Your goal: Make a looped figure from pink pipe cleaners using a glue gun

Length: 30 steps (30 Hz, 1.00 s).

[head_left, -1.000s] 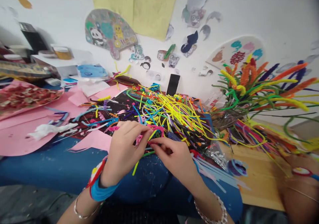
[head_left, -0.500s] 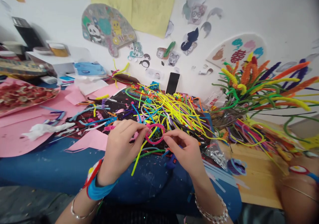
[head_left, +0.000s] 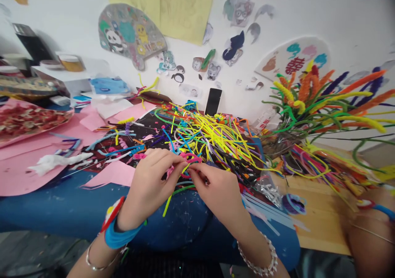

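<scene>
Left hand [head_left: 154,183] — thumb and forefinger pinched together on a pink pipe cleaner [head_left: 196,160]. Pink pipe cleaner, one: curved, between both hands, over the cluttered table [head_left: 185,228]; probably light, fuzzy, easily bent, best taken near its ends. Right hand [head_left: 219,191] — fingertips also pinched together, gripping the same piece; exact contact partly hidden by the fingers.
</scene>
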Each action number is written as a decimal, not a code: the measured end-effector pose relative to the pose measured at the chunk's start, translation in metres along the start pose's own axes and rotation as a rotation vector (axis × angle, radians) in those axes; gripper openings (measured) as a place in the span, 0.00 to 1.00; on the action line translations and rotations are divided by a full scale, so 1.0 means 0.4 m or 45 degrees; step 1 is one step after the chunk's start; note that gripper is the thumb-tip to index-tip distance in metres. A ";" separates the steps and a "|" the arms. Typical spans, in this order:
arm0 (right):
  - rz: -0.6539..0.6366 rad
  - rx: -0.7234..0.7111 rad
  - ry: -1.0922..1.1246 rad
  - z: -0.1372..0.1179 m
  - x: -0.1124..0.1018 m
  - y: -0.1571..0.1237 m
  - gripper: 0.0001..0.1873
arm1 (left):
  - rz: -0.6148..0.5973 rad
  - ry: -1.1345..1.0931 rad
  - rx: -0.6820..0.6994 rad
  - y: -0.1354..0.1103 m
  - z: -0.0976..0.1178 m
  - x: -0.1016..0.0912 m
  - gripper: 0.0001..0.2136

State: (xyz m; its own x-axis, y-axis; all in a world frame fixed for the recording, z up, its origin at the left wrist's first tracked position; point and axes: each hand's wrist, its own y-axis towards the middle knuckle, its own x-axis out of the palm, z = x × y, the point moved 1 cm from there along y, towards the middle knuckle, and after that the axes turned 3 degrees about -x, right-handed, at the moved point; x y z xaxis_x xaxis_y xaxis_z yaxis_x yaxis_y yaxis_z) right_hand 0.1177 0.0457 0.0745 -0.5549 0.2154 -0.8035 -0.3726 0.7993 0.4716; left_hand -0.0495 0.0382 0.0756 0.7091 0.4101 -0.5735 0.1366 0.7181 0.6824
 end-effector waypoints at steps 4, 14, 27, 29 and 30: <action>-0.042 -0.064 -0.180 -0.013 -0.016 0.008 0.09 | -0.021 -0.006 0.024 0.003 -0.002 -0.001 0.03; 0.077 0.345 0.444 0.002 -0.028 -0.110 0.12 | 0.143 -0.139 -0.249 0.006 0.001 -0.017 0.06; 0.030 0.774 2.023 -0.086 0.173 -0.082 0.18 | 0.057 -0.422 -0.332 0.002 0.050 -0.010 0.06; 0.043 0.807 2.071 -0.093 0.173 -0.088 0.17 | 0.060 -0.429 -0.343 0.000 0.054 -0.010 0.06; 0.038 0.820 2.083 -0.094 0.172 -0.091 0.17 | 0.068 -0.428 -0.347 0.000 0.054 -0.011 0.06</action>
State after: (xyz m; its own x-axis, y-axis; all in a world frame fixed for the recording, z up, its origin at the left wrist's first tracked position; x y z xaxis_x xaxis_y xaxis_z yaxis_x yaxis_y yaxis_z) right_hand 0.0653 0.0104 0.0158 -0.8160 -0.1779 0.5500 -0.2466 0.9677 -0.0527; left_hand -0.0376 0.0243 0.0879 0.9021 0.2775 -0.3306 -0.0621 0.8414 0.5369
